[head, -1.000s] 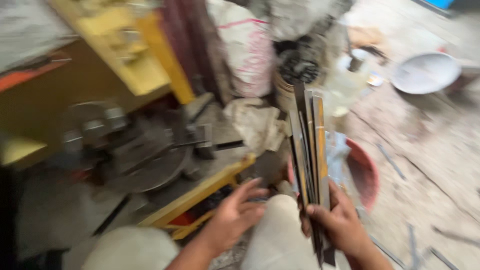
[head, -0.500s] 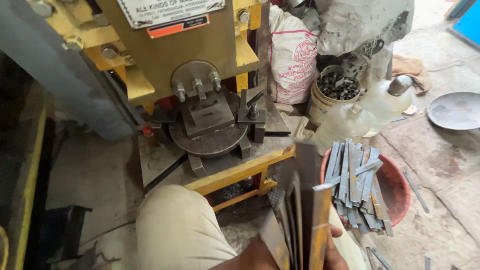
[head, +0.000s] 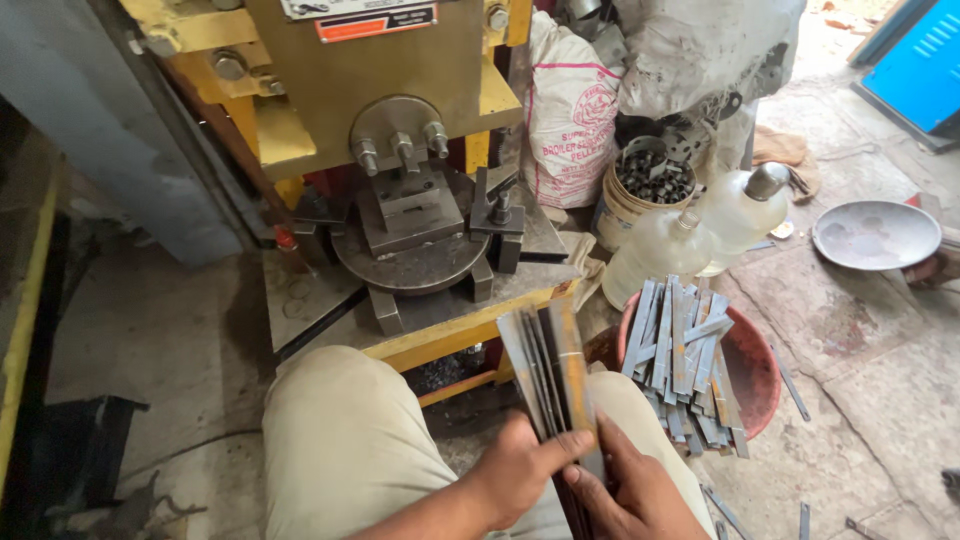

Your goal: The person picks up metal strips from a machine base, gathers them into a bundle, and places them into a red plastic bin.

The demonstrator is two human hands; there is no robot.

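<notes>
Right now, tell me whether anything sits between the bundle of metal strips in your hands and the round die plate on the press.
Nothing visible does. The strips, held by both hands, rise over the yellow frame edge; the die plate lies just beyond.

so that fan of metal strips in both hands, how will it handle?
Strips look thin, flat and straight, so probably stiff, and heavy for their size. They are fanned and pinched only at the lower end between left hand and right hand, so the smooth faces may slide apart. Rusty patches may add some grip.
</notes>
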